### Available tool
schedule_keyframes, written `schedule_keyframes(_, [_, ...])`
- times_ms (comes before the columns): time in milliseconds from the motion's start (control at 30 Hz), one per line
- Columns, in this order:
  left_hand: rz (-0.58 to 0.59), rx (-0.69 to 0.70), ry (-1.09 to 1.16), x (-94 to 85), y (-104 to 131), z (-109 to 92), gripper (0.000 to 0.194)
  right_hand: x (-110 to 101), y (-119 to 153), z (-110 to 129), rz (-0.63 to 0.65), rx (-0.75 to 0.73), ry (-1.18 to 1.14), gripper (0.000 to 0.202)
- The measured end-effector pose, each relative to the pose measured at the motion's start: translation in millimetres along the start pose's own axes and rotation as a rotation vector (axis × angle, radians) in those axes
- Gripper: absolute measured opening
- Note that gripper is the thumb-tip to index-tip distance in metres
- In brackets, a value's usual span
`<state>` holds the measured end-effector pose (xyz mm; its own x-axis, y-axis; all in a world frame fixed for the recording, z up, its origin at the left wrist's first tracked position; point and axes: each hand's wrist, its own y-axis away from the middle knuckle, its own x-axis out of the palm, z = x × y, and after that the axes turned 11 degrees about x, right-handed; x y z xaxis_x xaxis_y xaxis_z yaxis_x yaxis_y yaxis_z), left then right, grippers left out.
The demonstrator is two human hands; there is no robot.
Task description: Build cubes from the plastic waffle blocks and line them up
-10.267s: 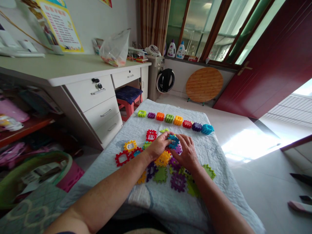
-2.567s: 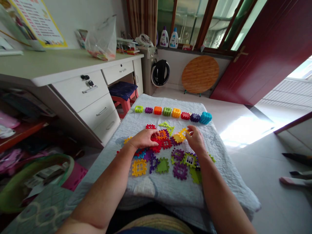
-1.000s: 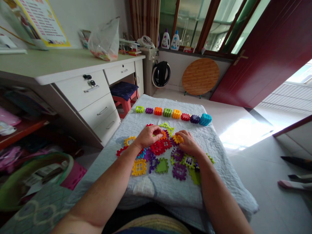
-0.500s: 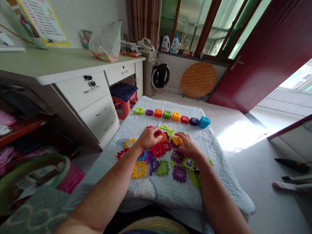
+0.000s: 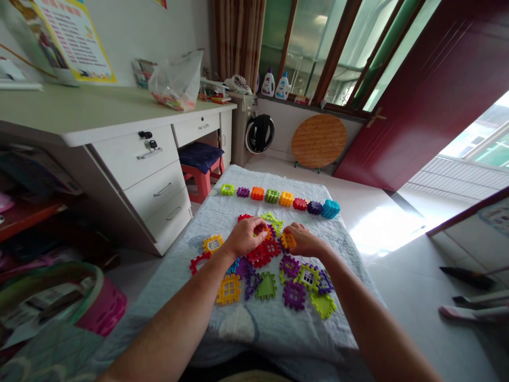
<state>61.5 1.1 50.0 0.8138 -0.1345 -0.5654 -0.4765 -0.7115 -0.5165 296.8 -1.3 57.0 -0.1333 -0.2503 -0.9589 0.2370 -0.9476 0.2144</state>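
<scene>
Our left hand (image 5: 247, 237) curled its fingers over an orange tile (image 5: 268, 234); whether they gripped it, we couldn't tell. Just below them, crowded red tiles (image 5: 259, 255) could have snagged by their notches and slid if dragged. Our right hand (image 5: 300, 240) pinched a yellow tile (image 5: 288, 241); right of its fingers, cloth (image 5: 339, 234) gave room before its edge.

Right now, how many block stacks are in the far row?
8, left to right: lime stack, purple stack, orange stack, green stack, yellow stack, red stack, indigo stack, blue stack. Small ones could hide behind.
</scene>
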Motion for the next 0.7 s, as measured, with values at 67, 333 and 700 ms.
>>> schedule_keyframes(67, [-0.005, -0.001, -0.01, 0.3, -0.3, -1.4, 0.007, -1.4, -1.4, -0.9, 0.009, -0.02, 0.006, 0.05])
schedule_keyframes(333, [-0.031, -0.031, -0.061, 0.7, -0.9, -7.6, 0.008, -34.5, -39.3, -25.2, -0.177, 0.009, -0.028, 0.05])
schedule_keyframes(700, [-0.098, -0.04, -0.06, 1.0, -0.1, -5.3, 0.009, -71.2, -138.1, -36.2, -0.307, 0.268, 0.082, 0.055])
